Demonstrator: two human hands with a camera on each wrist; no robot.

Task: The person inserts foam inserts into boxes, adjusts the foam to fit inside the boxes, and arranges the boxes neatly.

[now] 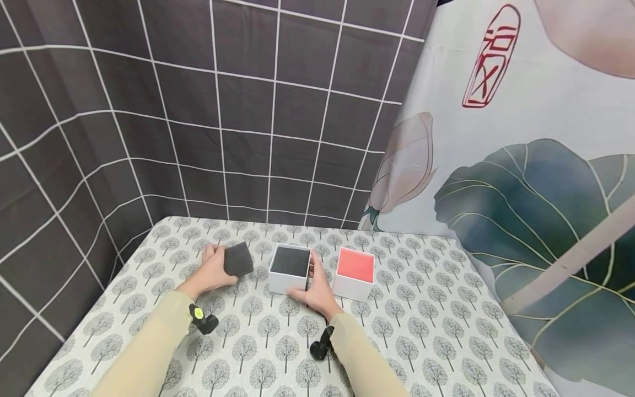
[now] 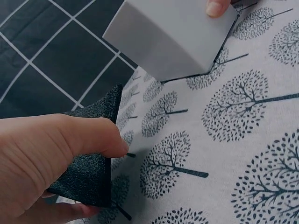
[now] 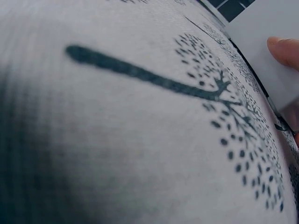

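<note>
My left hand (image 1: 213,270) holds a dark, square foam-like pad (image 1: 238,259) on the left side of the table. In the left wrist view the thumb lies across this pad (image 2: 88,172), which has a grainy surface and pointed corners. My right hand (image 1: 317,292) grips the right side of a white box (image 1: 286,283), its thumb at the front face. Black material fills the top of that box. A corner of the box (image 3: 266,56) and the thumb show at the right edge of the right wrist view.
A second white box (image 1: 352,289) with a red top stands just right of my right hand. The tree-print tablecloth (image 1: 421,331) covers the table. A dark gridded curtain (image 1: 248,110) hangs behind, beside a flower-painted cloth (image 1: 545,193) on the right.
</note>
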